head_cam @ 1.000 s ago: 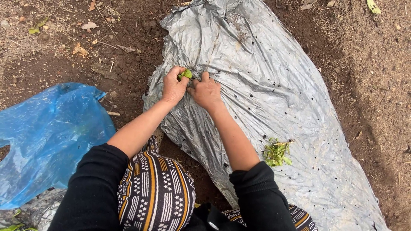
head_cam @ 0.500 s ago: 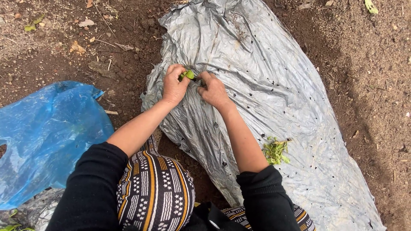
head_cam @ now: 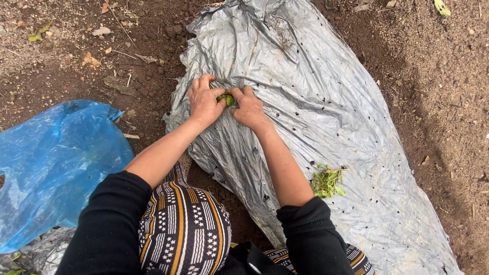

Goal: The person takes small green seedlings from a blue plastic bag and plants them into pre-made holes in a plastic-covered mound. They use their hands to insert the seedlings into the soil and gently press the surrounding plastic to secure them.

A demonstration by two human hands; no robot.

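Left hand (head_cam: 204, 103) and right hand (head_cam: 248, 108) pinch a seedling (head_cam: 225, 99) at the sheet (head_cam: 326, 102), twelve o'clock; best press gently, sparing the stem.

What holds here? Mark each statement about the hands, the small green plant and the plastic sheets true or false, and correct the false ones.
1. Both hands press around a small green plant on the grey plastic sheet. True: the left hand and right hand flank the small green plant on the grey plastic sheet.
2. The blue plastic bag lies to the person's right. False: the blue plastic bag lies to the left, on the soil.
3. A loose clump of green plants lies on the sheet by the right forearm. True: the clump is there.
4. The right hand holds a trowel. False: it holds no tool.
5. The sheet is spotless. False: dark specks dot it.
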